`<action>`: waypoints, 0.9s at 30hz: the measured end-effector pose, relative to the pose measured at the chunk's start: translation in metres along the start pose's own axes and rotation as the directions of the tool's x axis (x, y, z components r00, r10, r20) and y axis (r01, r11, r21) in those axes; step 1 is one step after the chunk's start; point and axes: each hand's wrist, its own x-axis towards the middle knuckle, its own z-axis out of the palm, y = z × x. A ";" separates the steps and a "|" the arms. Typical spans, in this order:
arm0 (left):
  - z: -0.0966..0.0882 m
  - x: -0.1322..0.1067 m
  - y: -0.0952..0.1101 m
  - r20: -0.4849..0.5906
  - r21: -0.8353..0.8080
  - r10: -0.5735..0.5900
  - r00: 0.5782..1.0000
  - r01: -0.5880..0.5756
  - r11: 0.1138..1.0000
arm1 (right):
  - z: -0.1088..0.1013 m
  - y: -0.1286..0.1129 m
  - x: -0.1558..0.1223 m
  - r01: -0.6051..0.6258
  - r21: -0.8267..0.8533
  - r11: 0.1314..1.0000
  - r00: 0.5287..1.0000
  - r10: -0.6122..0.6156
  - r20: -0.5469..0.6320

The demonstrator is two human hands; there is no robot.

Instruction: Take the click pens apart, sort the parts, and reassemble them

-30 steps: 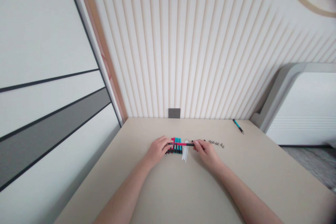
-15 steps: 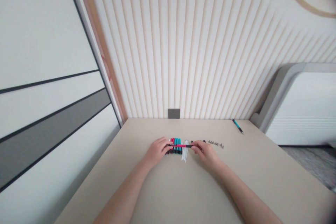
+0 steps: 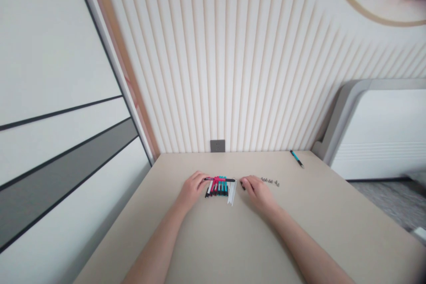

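Note:
My left hand [image 3: 193, 188] pinches the left end of a red and black pen [image 3: 220, 179], held level just above a row of several red and teal pens [image 3: 218, 188] lying on the beige table [image 3: 219, 244]. Beside the row lie a few thin white sticks [image 3: 231, 192]. My right hand [image 3: 255, 190] rests on the table just right of the sticks, a small gap away from the pen's right end. Its fingers are curled together, and a small dark piece [image 3: 243, 186] shows at the fingertips.
A short line of small grey bits [image 3: 270, 181] lies right of my right hand. A teal pen [image 3: 296, 159] lies alone near the table's back right corner. A grey wall socket [image 3: 217, 145] sits in the ribbed wall behind, and a white cabinet [image 3: 379, 133] stands to the right.
The right hand no longer grips the pen's right end; it has drawn slightly away. The left hand has shifted the pen leftward over the row. The camera has tilted a little.

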 end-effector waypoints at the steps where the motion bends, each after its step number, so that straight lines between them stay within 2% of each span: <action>1: -0.002 0.000 -0.002 -0.028 0.010 -0.019 0.999 0.019 1.000 | -0.001 0.003 0.000 -0.016 -0.014 1.000 0.999 0.016 -0.032; 5: -0.007 -0.003 -0.008 -0.120 0.010 -0.096 0.988 0.098 0.995 | -0.007 0.022 0.001 -0.132 -0.113 0.985 0.981 0.113 -0.159; 11: -0.004 -0.009 -0.006 -0.172 -0.006 -0.141 0.975 0.142 0.990 | -0.014 0.043 -0.002 -0.249 -0.230 0.941 0.945 0.183 -0.271; 13: -0.004 -0.012 -0.004 -0.175 -0.012 -0.146 0.974 0.147 0.989 | -0.021 0.048 -0.004 -0.316 -0.276 0.908 0.918 0.218 -0.333; 16: -0.005 -0.015 -0.002 -0.182 -0.017 -0.155 0.971 0.155 0.988 | -0.038 0.058 -0.012 -0.470 -0.313 0.825 0.846 0.320 -0.427; 19: -0.007 -0.016 0.001 -0.194 -0.028 -0.162 0.967 0.160 0.987 | -0.055 0.070 -0.023 -0.604 -0.321 0.729 0.783 0.471 -0.406; 21: -0.007 -0.016 0.002 -0.201 -0.036 -0.162 0.966 0.158 0.987 | -0.063 0.076 -0.031 -0.642 -0.323 0.696 0.761 0.524 -0.383; 24: -0.007 -0.015 0.003 -0.195 -0.045 -0.154 0.968 0.148 0.988 | -0.066 0.077 -0.037 -0.654 -0.326 0.682 0.753 0.548 -0.365; 27: -0.007 -0.015 0.002 -0.190 -0.046 -0.154 0.970 0.148 0.988 | -0.062 0.071 -0.038 -0.642 -0.339 0.688 0.766 0.549 -0.335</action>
